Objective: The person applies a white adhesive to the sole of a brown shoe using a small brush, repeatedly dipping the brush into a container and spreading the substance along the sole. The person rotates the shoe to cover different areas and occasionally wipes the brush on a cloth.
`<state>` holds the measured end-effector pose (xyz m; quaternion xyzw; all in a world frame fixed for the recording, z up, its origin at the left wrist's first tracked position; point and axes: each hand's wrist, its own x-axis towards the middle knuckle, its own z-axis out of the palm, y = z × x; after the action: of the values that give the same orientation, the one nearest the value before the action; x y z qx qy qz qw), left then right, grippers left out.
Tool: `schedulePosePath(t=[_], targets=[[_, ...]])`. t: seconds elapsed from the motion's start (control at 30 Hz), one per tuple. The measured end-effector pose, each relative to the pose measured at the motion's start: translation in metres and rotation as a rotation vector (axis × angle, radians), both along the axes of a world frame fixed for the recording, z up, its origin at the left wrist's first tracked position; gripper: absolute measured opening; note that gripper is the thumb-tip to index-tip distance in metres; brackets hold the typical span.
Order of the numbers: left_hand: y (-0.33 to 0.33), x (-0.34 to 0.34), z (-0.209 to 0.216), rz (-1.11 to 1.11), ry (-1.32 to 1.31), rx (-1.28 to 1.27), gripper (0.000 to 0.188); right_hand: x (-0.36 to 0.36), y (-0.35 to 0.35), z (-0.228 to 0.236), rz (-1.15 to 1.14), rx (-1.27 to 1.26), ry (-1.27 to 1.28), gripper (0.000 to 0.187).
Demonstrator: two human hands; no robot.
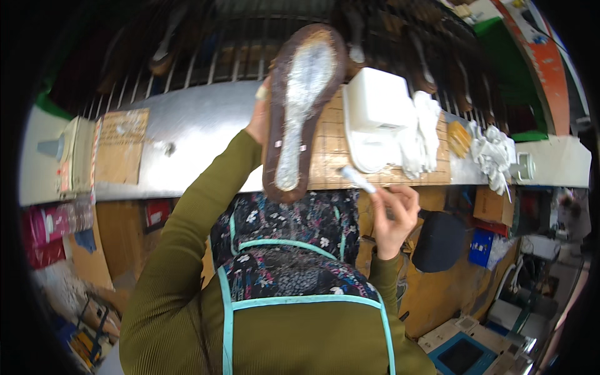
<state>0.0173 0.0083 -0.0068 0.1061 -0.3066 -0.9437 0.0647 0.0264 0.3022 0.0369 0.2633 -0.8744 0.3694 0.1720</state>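
Note:
A brown shoe [301, 112] is held upright over the bench, its underside facing me with a whitish, rough-looking middle and a brown rim. My left hand [257, 115] grips it from the left side; most of the fingers are hidden behind it. Between the fingers and thumb of my right hand [396, 217] is a small brush [358, 179] with a pale handle, its tip pointing up and left. The brush is apart from the shoe, close to the bench's front edge. Beyond it stands a white plastic container [379, 94] on a brown gridded mat [325, 153].
White gloves [426, 134] lie beside the container. A yellow sponge-like block [459, 139], crumpled white cloth [492, 153] and glass jar [525, 167] sit farther right. Cardboard [122, 150] lies on the metal bench [187, 119] at left. Several brown shoes hang over the barred rack [215, 65] behind.

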Motion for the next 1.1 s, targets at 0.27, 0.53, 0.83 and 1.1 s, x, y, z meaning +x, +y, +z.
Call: schedulePosePath(t=[0.27, 0.53, 0.83, 1.1], targets=[[-0.013, -0.014, -0.038, 0.005, -0.067, -0.009, 0.085, -0.051, 0.014, -0.015, -0.269, 0.425, 0.218, 0.011], [-0.014, -0.005, -0.033, -0.007, -0.124, -0.015, 0.087, -0.128, 0.024, 0.028, -0.16, 0.412, 0.157, 0.014], [-0.014, -0.005, -0.032, 0.025, -0.122, 0.005, 0.089, -0.286, 0.004, 0.002, -0.03, 0.384, -0.213, 0.028], [-0.009, -0.005, -0.029, 0.059, -0.107, 0.003, 0.09, -0.285, 0.023, -0.005, 0.047, 0.059, -0.249, 0.023]])
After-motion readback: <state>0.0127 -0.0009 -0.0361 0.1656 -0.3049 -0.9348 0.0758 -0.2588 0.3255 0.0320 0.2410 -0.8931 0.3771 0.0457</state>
